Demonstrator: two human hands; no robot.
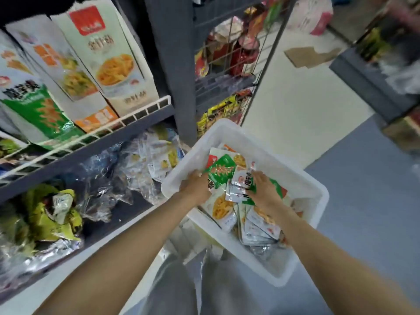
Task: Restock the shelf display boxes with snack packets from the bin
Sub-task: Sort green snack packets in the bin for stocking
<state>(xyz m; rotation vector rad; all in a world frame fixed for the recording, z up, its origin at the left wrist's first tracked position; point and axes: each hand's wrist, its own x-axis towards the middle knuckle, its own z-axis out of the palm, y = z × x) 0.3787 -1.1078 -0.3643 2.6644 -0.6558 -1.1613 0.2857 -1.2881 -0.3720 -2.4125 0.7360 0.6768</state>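
One white rectangular plastic bin (302,178) sits low in front of the person, beside the dark grey metal shelving (168,64). It holds a loose heap of flat snack packets (256,221), too many and too overlapped to count: white ones printed with yellow-orange strips, green ones, and silvery backs near the lower corner. Both hands are down inside the bin. The left hand (197,186) has its fingers curled round the edge of a green snack packet (221,171) near the bin's left wall. The right hand (264,188) lies over a fanned bunch of small white packets (236,189), fingers bent onto them; whether it truly grips the bunch or only presses on it cannot be told, since the thumb is hidden.

On the upper shelf, behind a white wire rail (127,119), four tall cardboard display boxes (109,60) stand tilted in a row: three white ones with pictures of orange or yellow strips, and one white-and-green at the left edge. The lower shelf carries two loose piles in crumpled clear plastic wrap: white-and-yellow packets (156,155) nearer the bin, yellow-green packets (52,212) further left. One wire rack (229,64) to the right of the shelf post is crammed with red and yellow goods, blurred
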